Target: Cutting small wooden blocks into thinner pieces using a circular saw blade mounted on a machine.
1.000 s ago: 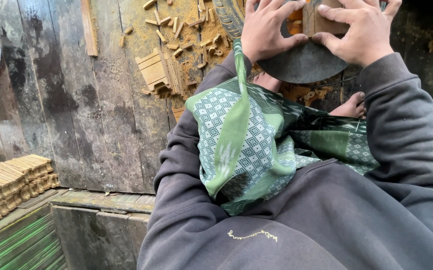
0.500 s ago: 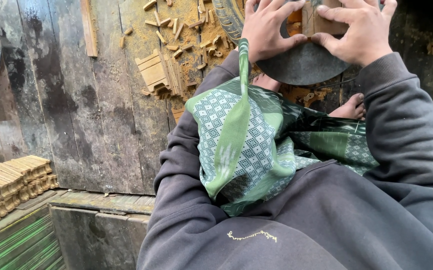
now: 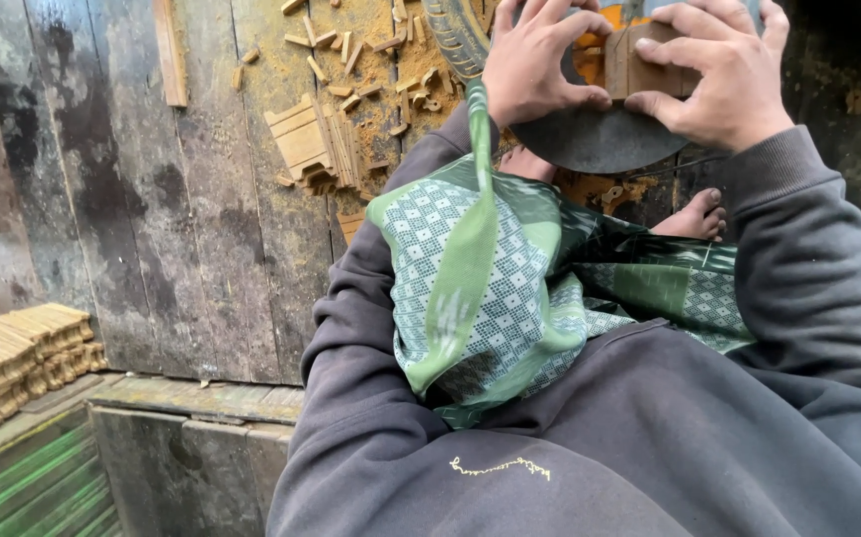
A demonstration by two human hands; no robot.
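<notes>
Plank floor (image 3: pixel 152 229); both hands press upright wood block (image 3: pixel 639 62).

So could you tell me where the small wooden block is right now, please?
The wooden block is at the top right of the head view, held between the left hand and right hand, just above the dark disc.

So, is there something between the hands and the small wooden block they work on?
Nothing visible. The left hand and the right hand both already touch the wooden block, pressing it from either side above the dark rounded disc. Fingers cover part of the block, so its underside is hidden.
</notes>
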